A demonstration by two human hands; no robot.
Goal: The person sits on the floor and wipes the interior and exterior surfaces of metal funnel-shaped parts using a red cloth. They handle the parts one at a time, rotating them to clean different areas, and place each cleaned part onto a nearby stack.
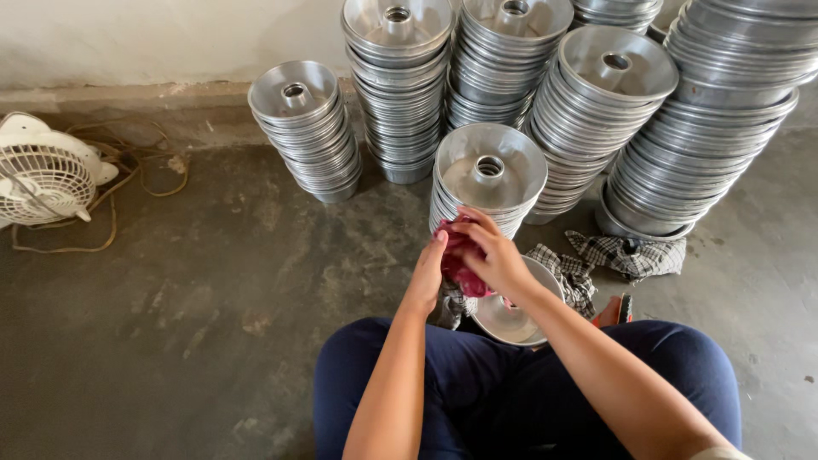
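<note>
Left hand (426, 274) and right hand (494, 255) both clenched on red cloth (457, 260), ring-pan stacks (490, 175) just beyond.

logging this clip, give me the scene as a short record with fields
left hand: left hand touching the red cloth
right hand: right hand gripping the red cloth
lap: metal ring pan under the hands
floor: stacks of ring pans, checked cloth, white fan at left
posture: seated, legs in dark blue trousers

Stacked ring cake pans (490, 175) of dull-sheened grey metal, a soft red cloth rag (460, 260), checked woven cloth (626, 254), white plastic fan (47, 175), rough matt concrete floor (213, 298).
</note>
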